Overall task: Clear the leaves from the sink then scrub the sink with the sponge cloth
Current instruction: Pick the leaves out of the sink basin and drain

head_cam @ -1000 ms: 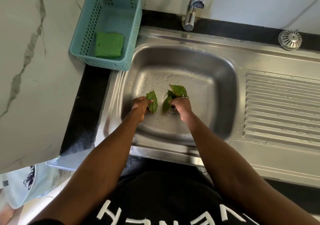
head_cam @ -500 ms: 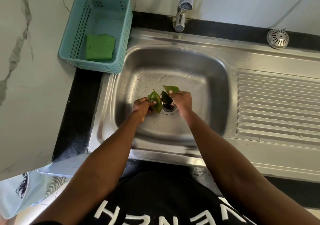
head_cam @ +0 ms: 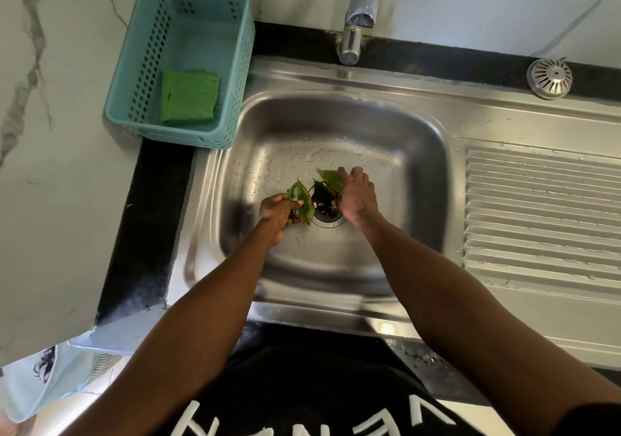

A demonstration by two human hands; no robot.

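Both of my hands are down in the wet steel sink (head_cam: 420,153), on either side of the drain (head_cam: 327,215). My left hand (head_cam: 277,212) pinches a green leaf (head_cam: 302,200) just left of the drain. My right hand (head_cam: 356,196) grips two darker leaves (head_cam: 331,180) over the drain's far edge. The green sponge cloth (head_cam: 189,96) lies flat in the teal basket (head_cam: 134,65) at the sink's back left corner.
The tap (head_cam: 359,15) hangs over the sink's back rim. A ribbed draining board (head_cam: 541,207) runs to the right, with a round metal strainer cap (head_cam: 550,78) behind it. White marble counter (head_cam: 50,166) lies on the left.
My hands have drawn closer together at the drain, bringing the leaves with them. The camera view has shifted slightly.
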